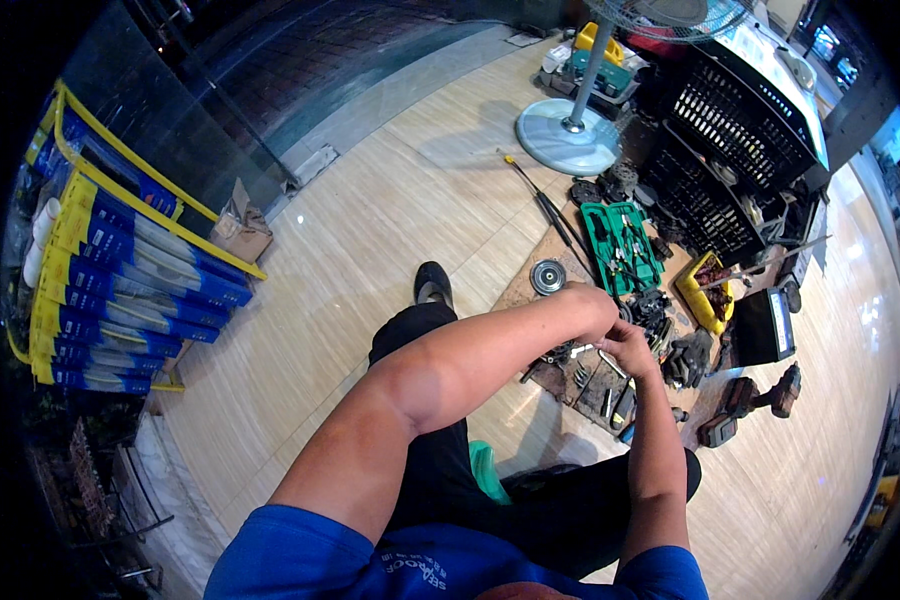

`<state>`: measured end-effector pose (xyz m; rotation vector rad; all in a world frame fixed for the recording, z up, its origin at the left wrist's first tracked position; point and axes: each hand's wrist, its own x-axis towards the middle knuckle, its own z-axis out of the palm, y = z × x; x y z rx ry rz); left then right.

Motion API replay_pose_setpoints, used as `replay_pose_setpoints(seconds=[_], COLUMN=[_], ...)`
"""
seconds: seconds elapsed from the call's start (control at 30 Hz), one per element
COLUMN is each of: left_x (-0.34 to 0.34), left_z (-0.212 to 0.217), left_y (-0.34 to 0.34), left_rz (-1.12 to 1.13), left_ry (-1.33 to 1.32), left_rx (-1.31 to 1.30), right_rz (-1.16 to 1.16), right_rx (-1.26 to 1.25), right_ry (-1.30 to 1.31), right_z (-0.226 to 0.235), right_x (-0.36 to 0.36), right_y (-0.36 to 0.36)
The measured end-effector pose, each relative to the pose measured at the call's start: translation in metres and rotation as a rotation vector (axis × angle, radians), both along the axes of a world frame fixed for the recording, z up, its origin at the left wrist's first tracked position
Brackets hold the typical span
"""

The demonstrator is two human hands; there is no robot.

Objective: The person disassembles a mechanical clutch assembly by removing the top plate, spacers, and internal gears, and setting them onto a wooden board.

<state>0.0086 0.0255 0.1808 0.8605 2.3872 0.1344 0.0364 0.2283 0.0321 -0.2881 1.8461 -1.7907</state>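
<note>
My left hand [592,312] and my right hand [626,349] meet over a dirty sheet of cardboard [520,287] on the floor. The right fingers are curled in a pinch toward the left hand. My left hand looks bent and closed, its fingers mostly turned from sight. Whatever lies between them is too small and hidden to name. Just beyond the left hand sits a round metal disc-like part [548,277]. A green tool case [620,245] lies spread with tools in it, and dark machine parts [650,318] crowd beside my right hand.
A pedestal fan's base [568,136] stands beyond the case, near black crates [710,185]. Right of the cardboard are a yellow tray [703,292] of parts, a black box [765,328] and a cordless power tool [778,393]. A yellow rack [235,262] of blue packages stands left.
</note>
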Motion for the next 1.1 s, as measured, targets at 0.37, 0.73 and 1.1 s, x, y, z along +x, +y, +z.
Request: replay_pose_setpoints(seconds=[0.37,0.73,1.1], left_x=[0.0,-0.002,0.0], left_z=[-0.002,-0.002,0.002], left_y=[0.001,-0.002,0.001], left_rz=[0.003,-0.006,0.009], left_ry=[0.003,-0.006,0.005], left_rx=[-0.019,0.006,-0.013], right_rz=[-0.046,-0.386,-0.498], right_rx=[0.178,0.378,-0.169], right_ry=[0.14,0.297,-0.229], right_z=[0.01,-0.019,-0.015], right_x=[0.002,-0.004,0.001], right_y=[-0.002,-0.026,-0.023])
